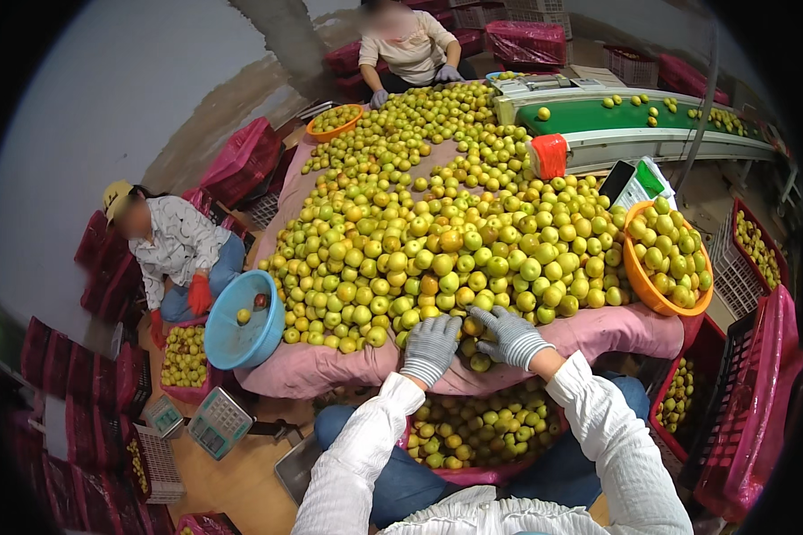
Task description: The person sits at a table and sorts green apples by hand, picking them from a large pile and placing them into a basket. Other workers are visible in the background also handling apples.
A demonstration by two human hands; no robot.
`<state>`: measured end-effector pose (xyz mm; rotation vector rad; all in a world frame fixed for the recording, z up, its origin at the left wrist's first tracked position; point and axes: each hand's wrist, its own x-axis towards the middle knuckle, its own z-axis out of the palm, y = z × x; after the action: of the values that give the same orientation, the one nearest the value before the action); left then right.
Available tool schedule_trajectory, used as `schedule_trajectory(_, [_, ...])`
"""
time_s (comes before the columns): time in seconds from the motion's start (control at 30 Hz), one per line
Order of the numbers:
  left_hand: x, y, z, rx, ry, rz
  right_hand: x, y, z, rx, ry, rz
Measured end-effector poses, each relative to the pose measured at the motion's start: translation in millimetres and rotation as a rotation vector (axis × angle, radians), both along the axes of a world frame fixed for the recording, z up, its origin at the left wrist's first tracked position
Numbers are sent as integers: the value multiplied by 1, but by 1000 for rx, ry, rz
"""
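A heap of round yellow-green fruits (401,241), like jujubes, covers the table's pink cloth (602,334). My left hand (431,344), in a grey striped knit glove, lies palm down on fruits at the near edge; its palm side is hidden. Just to the right, my right hand (514,336) wears a matching glove and rests against the fruits with its fingers spread. A few fruits (478,361) sit between my hands, at the cloth's edge. Below them, between my knees, stands a pink-lined crate of fruits (485,428).
A blue plastic basin (254,341) holds two fruits at left. An orange basket (699,294) of fruits stands at right, near a phone (617,182). Behind is a green conveyor belt (575,117). Scales (219,422) stand low left. Two people (181,234) sit around the table.
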<state>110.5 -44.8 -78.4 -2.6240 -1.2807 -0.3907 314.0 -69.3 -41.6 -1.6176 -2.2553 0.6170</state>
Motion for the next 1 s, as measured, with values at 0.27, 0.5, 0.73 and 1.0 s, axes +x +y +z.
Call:
schedule_trajectory(0.27, [25,-13,59,-212,-567,-231,-4,-4,-1,-1085,1845,-184])
schedule_trajectory(0.5, [14,169,79,-236,-348,368,2,-10,8,-896,1548,-249])
schedule_trajectory(0.73, [12,200,58,-343,-156,340,1,-5,7,-852,1566,-271])
schedule_trajectory(1.0, [33,18,60,-147,-539,-326,-16,-4,-1,-1040,1978,-497])
